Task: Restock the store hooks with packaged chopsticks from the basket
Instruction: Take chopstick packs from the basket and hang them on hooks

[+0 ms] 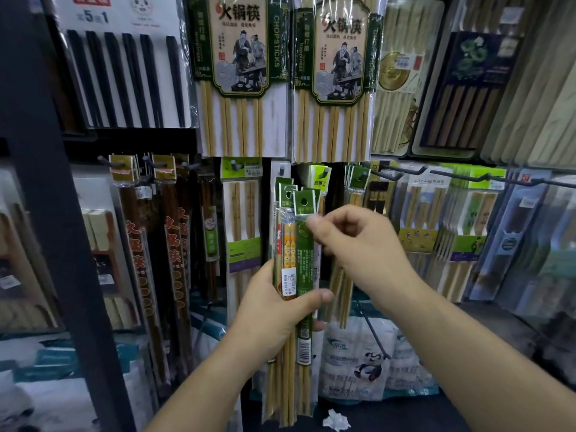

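while the left hand (274, 310) grips a bundle of slim chopstick packs (304, 269) around its middle, thumb laid across the front and fingers curled behind, the right hand (361, 244) pinches the top of the foremost pack between thumb and forefinger, just below that pack's green header card (304, 202) with its punched hole. the bundle stands nearly upright in the near centre of the scene, in front of the lower row of the display, its header cards fanned one behind another. they sit just below the tip of a dark hook (282, 170) and apart from it. just to the right, a second hook (324, 174) carries a pack with a pale green card. farther right, thin wire hooks (392, 173) jut out over rows of light wooden chopsticks in clear sleeves. above, two large hot-pot chopstick packs (240, 120) hang side by side, each with pale bamboo sticks under a printed figure label. a white-backed pack of black chopsticks (124, 79) hangs at the far upper left, and long dark brown packs (146, 244) with red characters hang at the lower left. low behind the bundle lies a panda-printed bag (367, 366), and a crumpled white paper (335, 419) rests on the dark surface near the bottom edge.
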